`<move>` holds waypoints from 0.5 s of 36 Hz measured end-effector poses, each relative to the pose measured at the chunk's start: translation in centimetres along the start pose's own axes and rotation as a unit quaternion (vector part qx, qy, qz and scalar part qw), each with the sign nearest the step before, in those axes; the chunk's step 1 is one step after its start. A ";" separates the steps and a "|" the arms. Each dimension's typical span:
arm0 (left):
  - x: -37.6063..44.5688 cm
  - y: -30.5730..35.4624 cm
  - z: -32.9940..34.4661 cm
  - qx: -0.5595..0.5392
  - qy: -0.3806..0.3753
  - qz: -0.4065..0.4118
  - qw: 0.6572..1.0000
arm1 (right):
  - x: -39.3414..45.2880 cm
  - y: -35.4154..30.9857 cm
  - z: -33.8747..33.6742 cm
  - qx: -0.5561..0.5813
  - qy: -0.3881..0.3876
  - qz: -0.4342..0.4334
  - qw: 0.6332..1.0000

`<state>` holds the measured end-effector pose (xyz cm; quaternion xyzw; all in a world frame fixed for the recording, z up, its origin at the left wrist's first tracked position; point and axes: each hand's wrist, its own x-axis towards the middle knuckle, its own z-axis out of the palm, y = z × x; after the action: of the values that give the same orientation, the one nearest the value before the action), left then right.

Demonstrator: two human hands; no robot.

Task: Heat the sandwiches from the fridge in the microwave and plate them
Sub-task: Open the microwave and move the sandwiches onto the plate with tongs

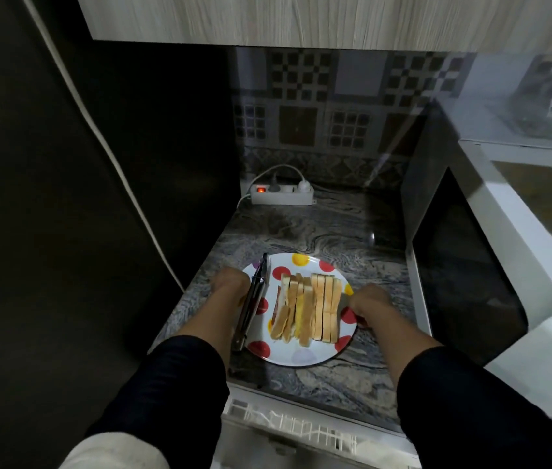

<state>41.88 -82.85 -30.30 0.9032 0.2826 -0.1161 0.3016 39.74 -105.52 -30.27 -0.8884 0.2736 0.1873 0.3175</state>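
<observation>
Sandwiches sit on the dotted plate, both hands at its rim, finger grip unclear; lifting toward the closed microwave seems next.

dim overall | plate brightest | left side in deep shadow | edges bowed, slightly soft
</observation>
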 end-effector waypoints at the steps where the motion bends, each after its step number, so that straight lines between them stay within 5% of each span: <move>1: 0.1 0.1 0.1 -0.015 -0.007 -0.006 1.000 | 0.0 0.0 -0.1 -0.005 0.001 -0.002 1.000; 5: 0.4 0.7 0.2 -0.114 -0.031 -0.032 0.992 | -0.1 0.0 -0.5 -0.030 -0.010 0.006 0.999; 10: 0.2 1.5 -0.3 -0.050 -0.018 -0.033 0.998 | -1.1 -0.4 -0.8 -0.055 -0.016 -0.007 0.998; 18: -0.5 2.7 -1.2 0.097 -0.026 0.085 0.991 | -3.5 -0.9 -2.3 -0.075 0.048 -0.028 0.996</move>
<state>43.06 -84.13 -27.84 0.9454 0.1845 -0.1407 0.2290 37.90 -105.17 -26.34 -0.9250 0.2489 0.1558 0.2413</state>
